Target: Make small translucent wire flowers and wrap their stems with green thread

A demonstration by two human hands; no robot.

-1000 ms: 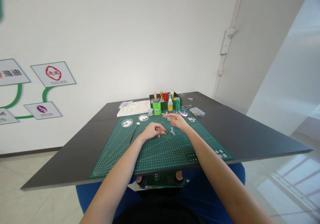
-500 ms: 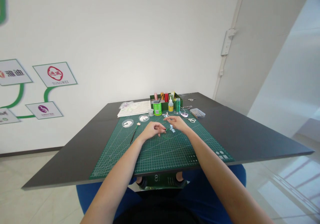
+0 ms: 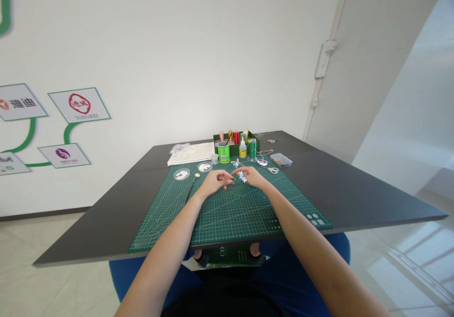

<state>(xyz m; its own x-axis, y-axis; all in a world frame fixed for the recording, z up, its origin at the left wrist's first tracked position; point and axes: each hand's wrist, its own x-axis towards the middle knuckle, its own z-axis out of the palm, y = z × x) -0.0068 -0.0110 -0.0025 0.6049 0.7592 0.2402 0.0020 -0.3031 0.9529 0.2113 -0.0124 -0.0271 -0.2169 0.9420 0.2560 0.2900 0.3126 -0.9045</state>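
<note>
Over the green cutting mat (image 3: 227, 218), my left hand (image 3: 216, 183) pinches the thin dark stem of a small pale blue flower (image 3: 242, 177). The flower's head points right, towards my other hand. My right hand (image 3: 252, 177) reaches in from the right, its fingertips drawn together beside the stem close to the left fingertips. Whatever lies between those fingertips is too small to make out. Green thread (image 3: 235, 195) seems to lie loosely on the mat below the hands. To the left rests a dark-stemmed piece with a pale flower tip (image 3: 197, 175).
Behind the hands stand a bright green can (image 3: 224, 152), a yellow-labelled glue bottle (image 3: 243, 149), a green thread spool (image 3: 253, 149) and a dark green box (image 3: 216, 140) of spools. Scissors (image 3: 273, 170) and a clear case (image 3: 281, 160) lie right; small round dishes (image 3: 182, 174) sit left.
My right hand has come down slightly, its fingertips now at the stem near my left fingertips. The blue flower has shifted a little up and left. My left hand keeps its pinch.
</note>
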